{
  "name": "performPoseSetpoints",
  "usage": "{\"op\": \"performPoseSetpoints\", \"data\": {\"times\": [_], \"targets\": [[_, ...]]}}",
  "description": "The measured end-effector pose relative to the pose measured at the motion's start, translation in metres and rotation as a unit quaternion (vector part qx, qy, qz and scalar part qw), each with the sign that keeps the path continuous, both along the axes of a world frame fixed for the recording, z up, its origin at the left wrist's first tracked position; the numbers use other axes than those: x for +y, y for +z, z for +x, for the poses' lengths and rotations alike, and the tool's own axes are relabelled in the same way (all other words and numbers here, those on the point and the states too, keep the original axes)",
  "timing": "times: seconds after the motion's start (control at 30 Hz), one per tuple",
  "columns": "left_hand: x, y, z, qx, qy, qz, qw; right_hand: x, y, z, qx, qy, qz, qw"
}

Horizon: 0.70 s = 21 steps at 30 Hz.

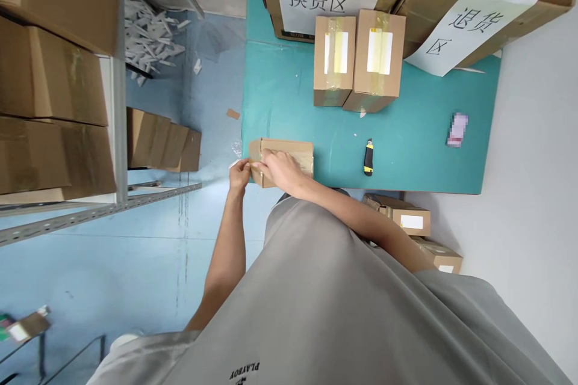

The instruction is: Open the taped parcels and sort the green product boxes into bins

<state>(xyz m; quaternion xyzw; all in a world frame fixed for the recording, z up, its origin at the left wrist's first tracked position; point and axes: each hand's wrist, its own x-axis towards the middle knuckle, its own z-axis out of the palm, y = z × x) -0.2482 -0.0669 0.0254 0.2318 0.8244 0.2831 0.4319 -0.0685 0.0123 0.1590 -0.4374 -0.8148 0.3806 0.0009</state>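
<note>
A small cardboard box [303, 153] lies at the near left edge of the green table. My right hand [284, 171] rests across its top with the fingers bent, thumb towards the left end, gripping it. My left hand [239, 175] is at that left end, thumb and fingers pinched together. A small whitish bit shows beside its fingertips, too small to name. To the right, a black and yellow utility knife [368, 157] lies on the table, apart from both hands.
Two taped boxes [334, 60] with white labels stand farther back on the green table [419, 156]. Behind them are large open cartons [397, 30] with paper signs. A blurred pinkish object [457, 129] lies at right. Left is a metal shelf [118, 84] with cartons.
</note>
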Motion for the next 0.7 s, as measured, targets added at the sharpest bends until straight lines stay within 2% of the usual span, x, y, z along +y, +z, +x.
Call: {"op": "performPoseSetpoints", "data": {"times": [0.1,0.27,0.37,0.43,0.53,0.6,0.63,0.7], "targets": [[-0.001,0.009,-0.001,-0.043,0.047,0.004,0.998,0.001,-0.008,0.047,0.061,-0.063,-0.021,0.996],[0.006,0.024,0.003,-0.135,-0.005,0.008,0.991,-0.003,-0.023,0.133,0.075,-0.164,-0.037,0.983],[0.019,0.030,0.021,-0.167,-0.029,0.012,0.986,0.000,-0.043,0.183,0.043,-0.243,-0.044,0.968],[0.029,0.031,0.038,-0.161,-0.047,0.011,0.986,0.006,-0.061,0.211,0.030,-0.298,-0.075,0.951],[0.042,0.032,0.057,-0.136,-0.086,0.012,0.987,0.017,-0.084,0.236,0.065,-0.369,-0.206,0.904],[0.045,0.034,0.061,-0.118,-0.110,0.010,0.987,0.024,-0.093,0.241,0.098,-0.390,-0.260,0.878],[0.046,0.034,0.061,-0.106,-0.120,0.007,0.987,0.026,-0.095,0.242,0.105,-0.392,-0.254,0.878],[0.046,0.036,0.059,-0.086,-0.132,0.007,0.988,0.026,-0.094,0.241,0.103,-0.379,-0.202,0.897]]}}
